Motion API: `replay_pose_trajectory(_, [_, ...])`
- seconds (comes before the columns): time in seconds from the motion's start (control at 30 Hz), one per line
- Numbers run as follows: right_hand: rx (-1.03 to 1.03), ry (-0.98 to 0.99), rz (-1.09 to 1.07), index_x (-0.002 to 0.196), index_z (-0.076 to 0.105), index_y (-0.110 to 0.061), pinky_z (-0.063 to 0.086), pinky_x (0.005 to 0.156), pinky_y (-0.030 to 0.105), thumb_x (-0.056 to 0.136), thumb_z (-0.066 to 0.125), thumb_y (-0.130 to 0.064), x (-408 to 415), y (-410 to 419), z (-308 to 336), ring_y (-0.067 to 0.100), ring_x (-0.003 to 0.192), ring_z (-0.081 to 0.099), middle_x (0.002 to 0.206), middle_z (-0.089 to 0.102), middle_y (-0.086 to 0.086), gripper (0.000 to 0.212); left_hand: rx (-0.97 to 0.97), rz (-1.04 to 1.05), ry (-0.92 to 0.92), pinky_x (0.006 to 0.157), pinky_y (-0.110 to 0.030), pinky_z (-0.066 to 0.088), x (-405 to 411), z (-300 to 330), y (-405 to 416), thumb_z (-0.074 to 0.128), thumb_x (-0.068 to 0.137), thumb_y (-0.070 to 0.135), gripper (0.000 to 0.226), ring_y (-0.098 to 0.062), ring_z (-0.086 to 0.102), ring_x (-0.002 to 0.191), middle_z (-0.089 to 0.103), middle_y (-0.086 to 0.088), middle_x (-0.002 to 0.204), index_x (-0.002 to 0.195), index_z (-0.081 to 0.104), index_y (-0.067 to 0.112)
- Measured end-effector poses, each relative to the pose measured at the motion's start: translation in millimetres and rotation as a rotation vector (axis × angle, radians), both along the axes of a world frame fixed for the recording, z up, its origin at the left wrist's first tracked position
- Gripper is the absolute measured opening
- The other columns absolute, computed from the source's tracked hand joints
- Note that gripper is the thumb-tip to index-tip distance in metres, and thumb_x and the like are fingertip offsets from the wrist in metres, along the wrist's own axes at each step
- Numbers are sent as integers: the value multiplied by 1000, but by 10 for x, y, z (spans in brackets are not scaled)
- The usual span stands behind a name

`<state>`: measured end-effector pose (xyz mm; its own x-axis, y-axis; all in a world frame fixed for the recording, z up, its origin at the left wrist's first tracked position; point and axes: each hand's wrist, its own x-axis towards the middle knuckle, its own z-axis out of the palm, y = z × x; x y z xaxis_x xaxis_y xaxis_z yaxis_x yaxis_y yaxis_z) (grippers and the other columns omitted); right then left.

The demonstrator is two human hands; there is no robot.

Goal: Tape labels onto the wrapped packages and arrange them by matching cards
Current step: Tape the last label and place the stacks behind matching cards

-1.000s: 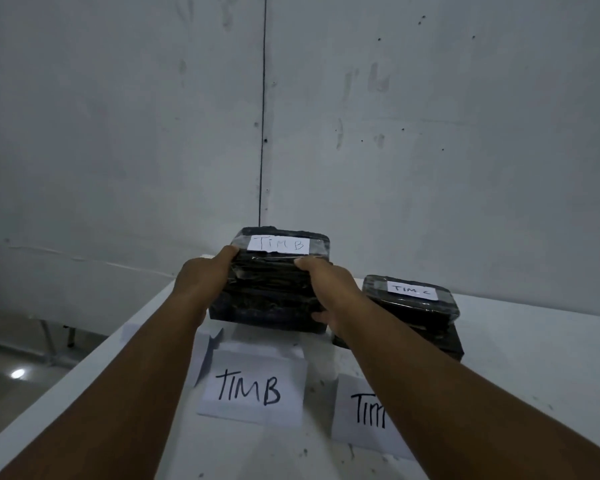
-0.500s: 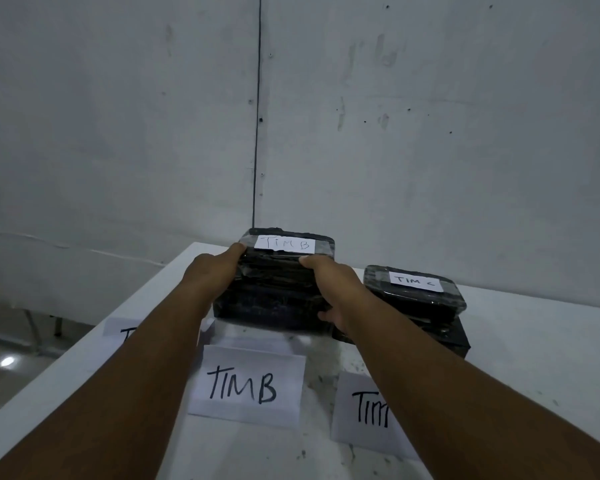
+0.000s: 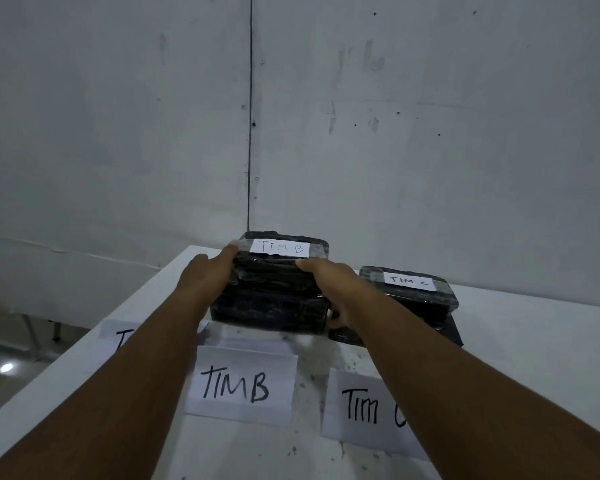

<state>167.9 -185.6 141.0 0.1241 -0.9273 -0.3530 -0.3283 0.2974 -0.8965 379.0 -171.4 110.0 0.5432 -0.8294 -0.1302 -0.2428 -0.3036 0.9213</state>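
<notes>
A stack of black wrapped packages stands on the white table behind the card reading TIM B. The top package carries a white label reading TIM B. My left hand grips the stack's left side and my right hand grips its right side. To the right, a second black stack bears a label reading TIM C, behind the TIM C card, which my right forearm partly covers. A third card at the left is mostly hidden by my left forearm.
A grey wall rises directly behind the table. The table's left edge runs diagonally, with floor and metal legs of other furniture beyond it.
The view has shifted slightly; both hands stay on the TIM B stack, which sits in about the same place behind its card.
</notes>
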Motion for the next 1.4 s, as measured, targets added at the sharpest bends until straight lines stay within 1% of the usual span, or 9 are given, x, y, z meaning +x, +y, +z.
replay_pose_trajectory(0.13, [-85, 56, -1, 147, 46, -13, 43, 91, 39, 93, 64, -51, -63, 75, 93, 24, 112, 51, 142, 54, 7, 68, -185, 123, -57, 119, -48, 29, -209, 187, 132, 48, 88, 77, 93, -33, 34, 148, 33, -10, 164, 158, 31, 18])
replay_pose_trajectory(0.33, [-292, 149, 18, 125, 58, -13, 50, 75, 35, 86, 61, -62, -308, 345, 340, 19, 88, 59, 107, 63, 2, 62, -500, 121, -177, 104, -37, 41, -719, 475, 457, 62, 92, 57, 58, -20, 51, 132, 55, 1, 146, 140, 53, 26])
replay_pose_trajectory(0.47, [-435, 225, 45, 145, 52, -18, 50, 93, 37, 90, 60, -62, -691, 742, 512, 19, 111, 60, 139, 60, 1, 71, -578, -8, -194, 95, -33, 50, -1196, 582, 784, 66, 92, 51, 45, -15, 60, 117, 63, 8, 127, 130, 60, 28])
replay_pose_trajectory(0.6, [-490, 239, -36, 139, 56, -26, 52, 98, 39, 89, 63, -62, -1315, 1211, 524, 15, 115, 60, 138, 60, -4, 62, -539, -185, -156, 85, -26, 53, -1776, 560, 1169, 70, 91, 43, 37, -7, 63, 105, 65, 12, 117, 125, 63, 28])
replay_pose_trajectory(0.77, [-510, 301, -135, 128, 60, -32, 41, 58, 9, 95, 64, -50, -2094, 1678, 256, -5, 82, 55, 109, 57, -22, 38, -366, -436, -209, 86, -27, 52, -2457, 309, 1578, 73, 89, 43, 36, -3, 62, 104, 65, 15, 114, 122, 63, 33])
replay_pose_trajectory(0.87, [-515, 383, -179, 131, 60, -35, 44, 89, 23, 93, 66, -49, -2435, 1893, 57, 6, 110, 57, 138, 58, -11, 40, -259, -501, -296, 98, -38, 52, -2767, 140, 1752, 69, 89, 51, 46, -9, 58, 113, 62, 11, 127, 130, 56, 35])
replay_pose_trajectory(1.03, [-427, 631, -250, 138, 51, -39, 32, 117, 51, 95, 58, -50, -2817, 2148, -207, 22, 138, 46, 151, 47, -6, 45, -103, -533, -363, 100, -39, 48, -3128, -105, 1979, 60, 91, 62, 52, -17, 55, 122, 55, 4, 139, 136, 52, 38])
replay_pose_trajectory(1.17, [-256, 680, -318, 149, 37, -33, 31, 116, 53, 92, 56, -54, -3025, 2203, -415, 32, 141, 36, 155, 34, 6, 63, -14, -527, -376, 100, -40, 49, -3303, -263, 2046, 55, 89, 68, 58, -20, 57, 120, 55, 0, 136, 135, 54, 33])
replay_pose_trajectory(1.4, [-355, 372, -345, 148, 36, -27, 46, 94, 34, 86, 71, -58, -3151, 2198, -583, 22, 122, 58, 140, 58, 1, 77, 42, -506, -420, 93, -44, 54, -3441, -392, 2099, 40, 78, 83, 69, -20, 61, 105, 60, 2, 119, 122, 59, 33])
